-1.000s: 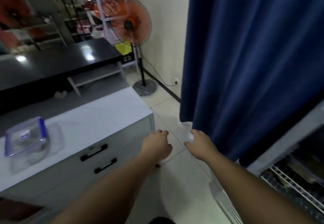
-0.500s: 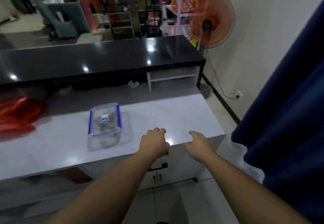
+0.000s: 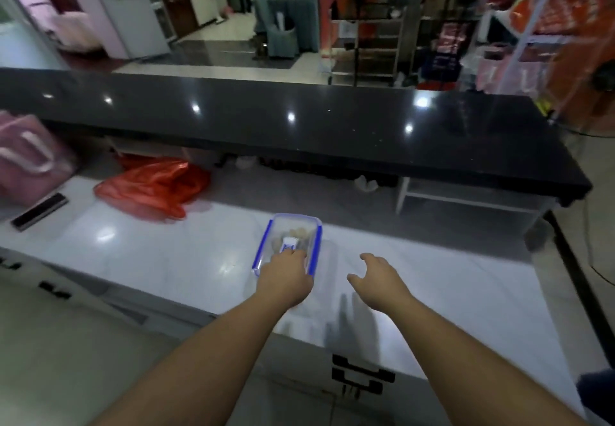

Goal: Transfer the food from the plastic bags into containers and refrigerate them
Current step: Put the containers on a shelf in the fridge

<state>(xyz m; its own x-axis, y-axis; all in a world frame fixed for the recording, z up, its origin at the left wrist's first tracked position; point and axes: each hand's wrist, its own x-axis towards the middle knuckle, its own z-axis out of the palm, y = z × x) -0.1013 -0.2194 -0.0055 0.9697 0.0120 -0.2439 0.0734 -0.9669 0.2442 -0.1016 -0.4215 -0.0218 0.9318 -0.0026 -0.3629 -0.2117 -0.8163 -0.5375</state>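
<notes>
A clear plastic container with a blue-clipped lid sits on the white counter, with pale food showing through the lid. My left hand lies over the container's near end, and its fingers curl down out of sight behind the knuckles. Just right of the container, my right hand hovers above the counter with its fingers spread and relaxed, holding nothing. At the counter's far left lies a crumpled red plastic bag.
A pink bag and a flat dark object sit at the counter's left end. Behind the white counter runs a long glossy black counter. Black drawer handles show on the cabinet front below my arms.
The view swung left from the blue curtain and fridge to the counter. Both hands moved forward over it, the left onto the container, and the right hand's fingers spread.
</notes>
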